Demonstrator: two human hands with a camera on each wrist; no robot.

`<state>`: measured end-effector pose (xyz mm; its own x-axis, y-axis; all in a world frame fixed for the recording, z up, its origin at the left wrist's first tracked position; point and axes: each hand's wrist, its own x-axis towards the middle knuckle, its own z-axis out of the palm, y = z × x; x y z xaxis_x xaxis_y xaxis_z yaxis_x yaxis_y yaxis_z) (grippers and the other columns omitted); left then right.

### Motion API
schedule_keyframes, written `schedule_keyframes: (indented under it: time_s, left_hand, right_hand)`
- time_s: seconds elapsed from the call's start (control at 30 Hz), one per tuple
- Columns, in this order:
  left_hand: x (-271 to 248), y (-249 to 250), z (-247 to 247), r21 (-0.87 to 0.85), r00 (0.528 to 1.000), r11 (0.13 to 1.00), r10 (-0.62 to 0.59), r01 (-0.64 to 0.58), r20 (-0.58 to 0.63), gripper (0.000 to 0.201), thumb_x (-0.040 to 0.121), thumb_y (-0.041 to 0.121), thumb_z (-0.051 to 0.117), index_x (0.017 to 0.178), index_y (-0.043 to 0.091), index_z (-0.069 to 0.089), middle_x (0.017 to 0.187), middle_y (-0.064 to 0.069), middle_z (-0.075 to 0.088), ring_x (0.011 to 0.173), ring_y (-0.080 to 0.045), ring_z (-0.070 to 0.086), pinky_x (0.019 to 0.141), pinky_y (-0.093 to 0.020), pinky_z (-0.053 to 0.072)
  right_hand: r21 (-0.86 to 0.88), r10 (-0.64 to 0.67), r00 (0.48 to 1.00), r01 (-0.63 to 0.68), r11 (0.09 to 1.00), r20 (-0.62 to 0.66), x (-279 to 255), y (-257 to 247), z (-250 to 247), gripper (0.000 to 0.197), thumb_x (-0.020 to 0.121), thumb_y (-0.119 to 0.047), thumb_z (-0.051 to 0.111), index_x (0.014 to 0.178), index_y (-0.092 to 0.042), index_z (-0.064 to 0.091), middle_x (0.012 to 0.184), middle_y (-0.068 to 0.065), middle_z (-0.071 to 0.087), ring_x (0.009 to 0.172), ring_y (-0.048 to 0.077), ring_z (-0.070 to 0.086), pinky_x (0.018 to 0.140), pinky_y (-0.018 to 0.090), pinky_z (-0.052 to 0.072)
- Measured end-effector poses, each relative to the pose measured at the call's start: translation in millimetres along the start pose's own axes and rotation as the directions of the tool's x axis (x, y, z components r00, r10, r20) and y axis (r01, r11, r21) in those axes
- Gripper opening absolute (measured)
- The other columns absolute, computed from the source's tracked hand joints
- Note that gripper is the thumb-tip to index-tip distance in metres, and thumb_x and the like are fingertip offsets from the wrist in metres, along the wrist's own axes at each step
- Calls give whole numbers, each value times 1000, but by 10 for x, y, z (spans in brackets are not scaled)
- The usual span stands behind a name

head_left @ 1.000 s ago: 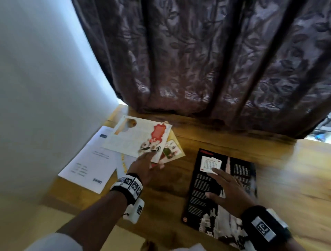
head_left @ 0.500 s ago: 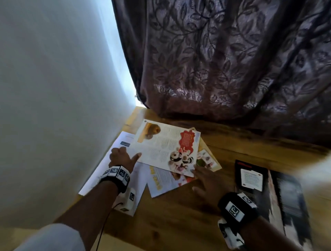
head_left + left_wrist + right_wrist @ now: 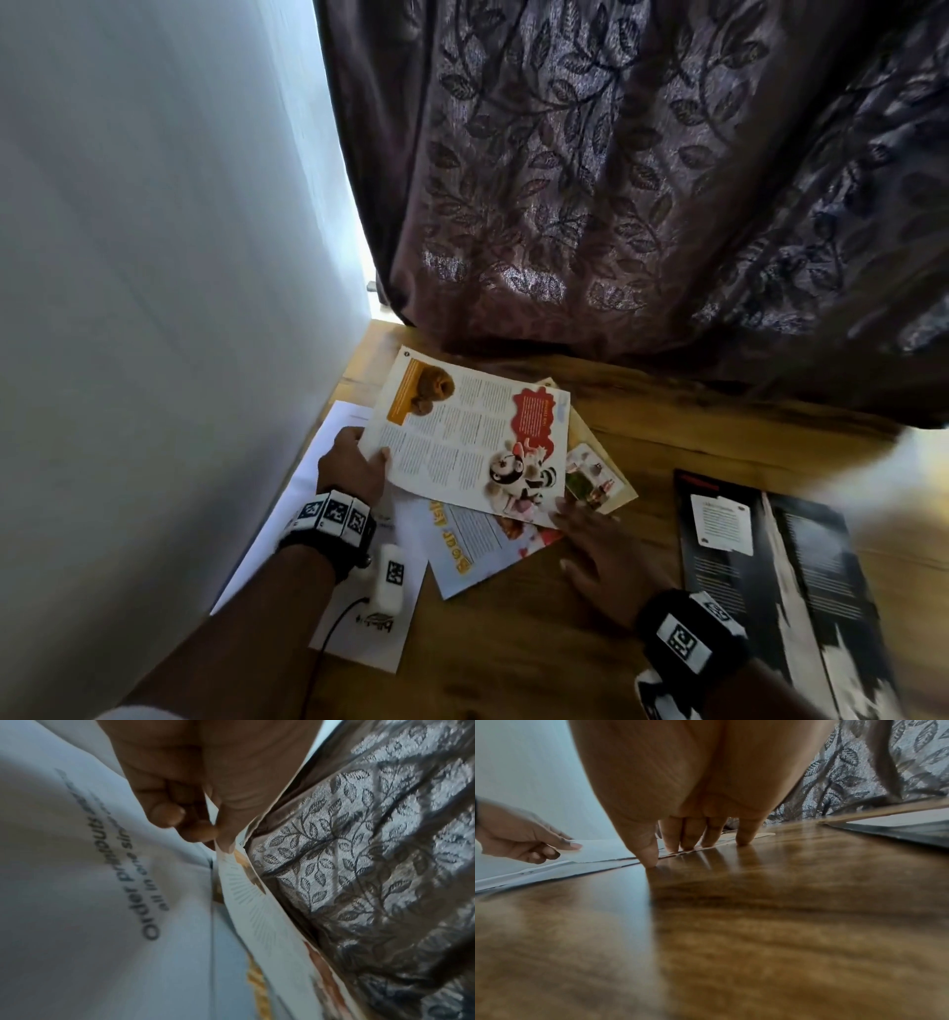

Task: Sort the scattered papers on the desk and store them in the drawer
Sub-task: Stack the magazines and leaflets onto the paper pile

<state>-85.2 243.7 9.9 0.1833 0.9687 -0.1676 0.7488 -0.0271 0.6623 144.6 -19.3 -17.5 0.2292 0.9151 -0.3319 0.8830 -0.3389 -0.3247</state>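
A loose pile of papers lies at the desk's back left corner. On top is an illustrated page (image 3: 462,437) with a red panel and cartoon animals. My left hand (image 3: 372,455) pinches its left edge between thumb and fingers, raising that edge; the pinch (image 3: 221,839) shows in the left wrist view. My right hand (image 3: 570,519) is flat, straight fingertips (image 3: 687,843) pressing the pile's near right corner. Under the page lie a sheet with yellow letters (image 3: 472,545), a small photo card (image 3: 598,478) and a white printed sheet (image 3: 313,519). No drawer is in view.
A black brochure (image 3: 770,575) lies flat on the wooden desk (image 3: 513,642) to the right of my right hand. A dark leaf-patterned curtain (image 3: 616,205) hangs along the desk's back edge. A pale wall (image 3: 154,308) bounds the desk on the left.
My left hand went from resting on the white sheet to pinching the illustrated page's left edge. My right hand stayed at the pile's near right corner.
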Motion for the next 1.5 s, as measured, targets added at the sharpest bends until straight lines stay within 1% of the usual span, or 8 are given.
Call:
schedule_keyframes:
  time_s: [0.27,0.43,0.53,0.67,0.93,1.17,1.33,1.5]
  left_hand:
    - [-92,137,-47,-576,984,807,-35,132,176,16,97,7,50,105,-5,58,80,-25,70,63,-33,72,65,-42,61]
    - [-516,451,-25,-611,811,750,180,254,558,20,94,10,62,113,8,57,101,-17,72,82,-36,73,54,-31,58]
    - [-765,532,148,-515,709,852,309,90,634,36,88,26,71,121,17,59,106,-8,74,85,-28,74,62,-33,58]
    - [-1103,636,417,-470,598,876,436,-110,672,41,88,36,68,127,26,58,108,4,73,87,-16,72,70,-30,58]
    - [-1262,835,753,-558,802,821,251,120,542,19,93,37,62,110,30,63,106,-13,72,96,-31,69,80,-45,57]
    - [-1754,1335,1357,-464,419,867,495,-180,762,50,90,32,68,135,31,49,128,9,65,119,-13,61,95,-37,53]
    - [-1940,1458,1666,-24,613,838,418,-545,671,62,86,55,61,142,41,37,127,15,60,111,-5,58,97,-31,48]
    - [-2072,1544,1783,24,563,775,437,-631,701,75,93,55,52,154,34,15,140,0,51,121,-14,52,97,-27,39]
  right_hand:
    - [506,269,937,-124,854,-224,-73,-335,-326,13,98,-38,58,102,-33,69,103,-11,69,92,4,63,89,33,54]
    - [959,337,933,-199,200,123,-19,-510,-435,48,91,-59,54,113,-19,67,99,10,76,86,27,70,75,41,57]
    - [999,436,899,45,-20,-32,3,-447,-373,37,94,-42,63,127,-24,63,119,6,72,110,25,67,96,49,53]
    - [985,646,747,163,48,-155,-133,-186,-472,34,94,-11,65,127,-18,63,120,-3,69,116,20,61,103,48,47]
    - [973,585,784,107,203,-208,-1033,826,-618,60,75,-39,83,127,-19,63,120,2,72,115,27,66,94,44,53]
    - [898,592,765,-41,437,-253,-1664,1457,-527,26,88,-15,74,112,-22,66,99,-3,76,88,4,73,74,24,59]
    - [843,766,584,-242,480,-268,-1929,1989,-420,26,89,-25,72,113,-17,68,105,4,74,93,23,69,81,39,56]
    - [819,747,623,-291,495,-231,-2047,2251,-451,30,89,-31,72,116,-21,65,105,1,72,94,24,68,87,40,53]
